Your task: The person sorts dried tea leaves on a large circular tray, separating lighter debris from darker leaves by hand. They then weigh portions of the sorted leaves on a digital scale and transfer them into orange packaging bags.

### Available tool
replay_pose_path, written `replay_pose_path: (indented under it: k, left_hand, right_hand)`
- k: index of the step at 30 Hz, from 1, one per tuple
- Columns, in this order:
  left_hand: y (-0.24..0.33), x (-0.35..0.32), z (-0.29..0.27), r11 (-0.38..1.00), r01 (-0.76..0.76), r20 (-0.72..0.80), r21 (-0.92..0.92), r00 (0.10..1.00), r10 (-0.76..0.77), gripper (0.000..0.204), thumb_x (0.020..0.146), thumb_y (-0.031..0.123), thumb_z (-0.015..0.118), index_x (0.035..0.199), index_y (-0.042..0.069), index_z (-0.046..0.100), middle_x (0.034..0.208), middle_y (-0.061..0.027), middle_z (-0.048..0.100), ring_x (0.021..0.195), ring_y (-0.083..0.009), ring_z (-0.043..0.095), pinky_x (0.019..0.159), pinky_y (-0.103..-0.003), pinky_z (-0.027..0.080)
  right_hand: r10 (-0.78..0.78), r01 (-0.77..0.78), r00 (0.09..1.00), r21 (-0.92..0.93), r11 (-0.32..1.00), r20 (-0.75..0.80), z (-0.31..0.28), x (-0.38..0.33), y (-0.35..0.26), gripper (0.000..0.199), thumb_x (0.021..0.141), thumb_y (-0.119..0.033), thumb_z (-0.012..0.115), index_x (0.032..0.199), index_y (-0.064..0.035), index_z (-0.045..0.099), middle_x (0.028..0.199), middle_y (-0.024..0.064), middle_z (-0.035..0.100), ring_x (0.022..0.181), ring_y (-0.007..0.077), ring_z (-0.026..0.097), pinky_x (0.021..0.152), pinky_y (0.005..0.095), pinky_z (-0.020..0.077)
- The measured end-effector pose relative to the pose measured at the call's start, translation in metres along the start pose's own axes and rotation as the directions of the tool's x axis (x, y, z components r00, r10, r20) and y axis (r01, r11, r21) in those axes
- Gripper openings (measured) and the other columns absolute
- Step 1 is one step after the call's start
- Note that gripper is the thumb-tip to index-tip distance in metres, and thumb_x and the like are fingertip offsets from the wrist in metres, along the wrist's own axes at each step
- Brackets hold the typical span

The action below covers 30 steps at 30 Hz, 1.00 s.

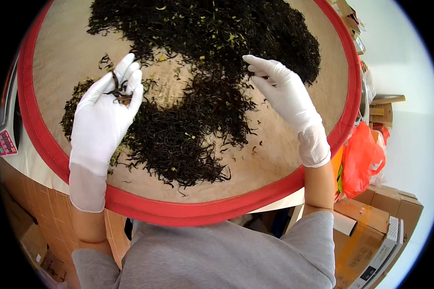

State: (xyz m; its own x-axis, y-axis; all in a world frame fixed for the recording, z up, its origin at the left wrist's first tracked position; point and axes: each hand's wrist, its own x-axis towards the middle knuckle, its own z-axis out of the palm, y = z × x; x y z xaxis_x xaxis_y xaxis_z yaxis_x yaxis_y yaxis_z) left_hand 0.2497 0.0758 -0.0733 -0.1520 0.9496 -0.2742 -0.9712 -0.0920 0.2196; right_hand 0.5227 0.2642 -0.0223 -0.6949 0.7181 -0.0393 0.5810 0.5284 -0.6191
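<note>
A broad heap of dark, twisted dried tea leaves [207, 29] with yellow-green bits lies on a round tan tray [284, 159] with a red cloth rim. My left hand [106, 113], in a white glove, is turned palm up over the tray's left side. A few dark tea leaves [116, 89] rest in its cupped fingers. Over the right side hovers my right hand [282, 89], also gloved, with its fingers stretched toward the heap and the thumb a little apart. I see nothing held in it. A nearer patch of leaves [178, 144] spreads between the hands.
Red plastic bags [364, 156] hang beside the tray on the right. Cardboard boxes [361, 216] are stacked below them, near a white wall [405, 58]. A pink printed card [6, 143] sits at the left edge, above a brown tiled floor [48, 207].
</note>
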Motion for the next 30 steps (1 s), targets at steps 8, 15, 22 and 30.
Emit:
replay_pose_path:
  k: [8, 15, 22, 30]
  left_hand:
    - [-0.009, 0.001, 0.006, 0.998, 0.031, -0.057, 0.061, 0.998, -0.028, 0.042, 0.103, 0.011, 0.040, 0.142, -0.005, 0.041, 0.127, -0.0139, 0.056, 0.114, -0.0197, 0.055, 0.104, -0.034, 0.043]
    - [-0.018, 0.006, 0.005, 0.992, 0.058, -0.107, 0.115, 0.993, -0.046, 0.042, 0.102, 0.013, 0.041, 0.139, -0.007, 0.043, 0.124, -0.0134, 0.058, 0.106, -0.0188, 0.055, 0.099, -0.034, 0.046]
    - [-0.020, 0.003, 0.009, 0.995, 0.062, -0.122, 0.084, 0.991, -0.052, 0.043, 0.101, 0.012, 0.042, 0.139, -0.009, 0.043, 0.124, -0.0141, 0.057, 0.106, -0.0199, 0.055, 0.099, -0.033, 0.046]
    - [-0.023, 0.001, 0.002, 0.994, 0.101, -0.052, 0.046, 0.994, -0.099, 0.042, 0.102, 0.012, 0.043, 0.137, -0.009, 0.045, 0.122, -0.0140, 0.056, 0.110, -0.0189, 0.054, 0.099, -0.034, 0.046]
  right_hand:
    - [-0.226, 0.222, 0.973, -0.078, 0.972, -0.043, 0.015, -0.001, 0.002, 0.022, 0.085, -0.012, 0.067, 0.107, -0.0085, 0.070, 0.095, 0.0112, 0.067, 0.087, 0.0277, 0.065, 0.078, 0.0350, 0.0529]
    - [-0.610, 0.617, 0.782, -0.292, 0.730, 0.126, 0.058, 0.027, -0.015, 0.024, 0.081, -0.013, 0.070, 0.104, -0.0102, 0.071, 0.107, 0.0086, 0.065, 0.100, 0.0281, 0.061, 0.087, 0.0387, 0.0511]
    - [-0.576, 0.576, 0.809, -0.351, 0.738, 0.116, 0.075, 0.030, -0.010, 0.007, 0.079, -0.016, 0.069, 0.084, -0.0108, 0.068, 0.088, 0.0057, 0.061, 0.089, 0.0259, 0.060, 0.077, 0.0379, 0.0481]
    - [-0.037, -0.011, 0.989, 0.312, 0.950, 0.145, 0.044, 0.021, -0.031, 0.017, 0.095, -0.011, 0.061, 0.108, -0.0018, 0.067, 0.096, 0.0027, 0.070, 0.089, 0.0089, 0.062, 0.085, 0.0238, 0.0492]
